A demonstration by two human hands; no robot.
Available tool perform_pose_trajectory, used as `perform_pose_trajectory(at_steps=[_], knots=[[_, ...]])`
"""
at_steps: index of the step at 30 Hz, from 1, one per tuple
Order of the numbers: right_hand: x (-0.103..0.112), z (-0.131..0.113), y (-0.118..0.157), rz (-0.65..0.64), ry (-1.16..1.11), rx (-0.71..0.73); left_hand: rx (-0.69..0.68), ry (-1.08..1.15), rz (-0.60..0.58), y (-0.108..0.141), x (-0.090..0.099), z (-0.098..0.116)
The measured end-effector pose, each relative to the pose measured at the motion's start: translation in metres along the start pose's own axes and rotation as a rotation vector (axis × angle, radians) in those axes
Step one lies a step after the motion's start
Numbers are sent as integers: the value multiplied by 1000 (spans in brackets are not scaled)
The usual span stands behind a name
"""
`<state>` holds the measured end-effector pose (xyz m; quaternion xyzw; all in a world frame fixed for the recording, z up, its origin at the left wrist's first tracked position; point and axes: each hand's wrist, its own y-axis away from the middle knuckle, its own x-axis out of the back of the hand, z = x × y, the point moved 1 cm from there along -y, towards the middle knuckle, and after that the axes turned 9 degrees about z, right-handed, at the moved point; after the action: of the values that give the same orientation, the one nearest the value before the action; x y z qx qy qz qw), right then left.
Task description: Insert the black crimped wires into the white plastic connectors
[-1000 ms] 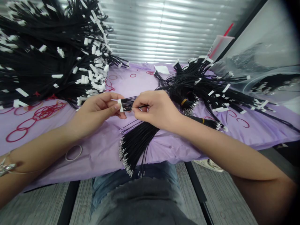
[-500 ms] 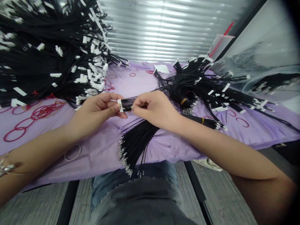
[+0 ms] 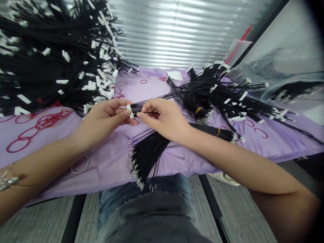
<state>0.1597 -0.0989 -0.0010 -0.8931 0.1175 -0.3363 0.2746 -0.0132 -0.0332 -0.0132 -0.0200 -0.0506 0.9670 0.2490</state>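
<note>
Two hands [image 3: 101, 119] [image 3: 165, 119], one held connector [image 3: 130, 111] — two yellow ties [image 3: 198, 110] [image 3: 218, 132], one cup [image 3: 236, 50], one straw [image 3: 246, 33]

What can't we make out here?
Head view, all:
White connector: partly behind the left hand's thumb; slots too small.
Black wire in the right hand: tip too small to tell whether it's seated.
Left wire pile: cut off by the left edge.
Clear bag: contents' details blurred, behind plastic.

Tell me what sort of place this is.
Likely a wiring workbench, judging by the heap of black wires with white connectors, the fan of metal-tipped wires and the red bands on the purple-covered table.
</note>
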Motion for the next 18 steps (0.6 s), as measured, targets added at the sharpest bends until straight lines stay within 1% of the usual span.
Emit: perform_pose_trajectory(at_steps=[4, 7, 14, 18], knots=[[-1, 2, -2, -25, -40, -34, -11, -84, -9, 1, -1, 2], [-1, 4, -2, -13, -40, -30, -22, -77, -19, 1, -1, 2], [-2, 7, -1, 43, 44, 175, 5, 4, -26, 0, -1, 0], [-3, 9, -2, 50, 100, 216, 45, 52, 1, 0, -2, 0]])
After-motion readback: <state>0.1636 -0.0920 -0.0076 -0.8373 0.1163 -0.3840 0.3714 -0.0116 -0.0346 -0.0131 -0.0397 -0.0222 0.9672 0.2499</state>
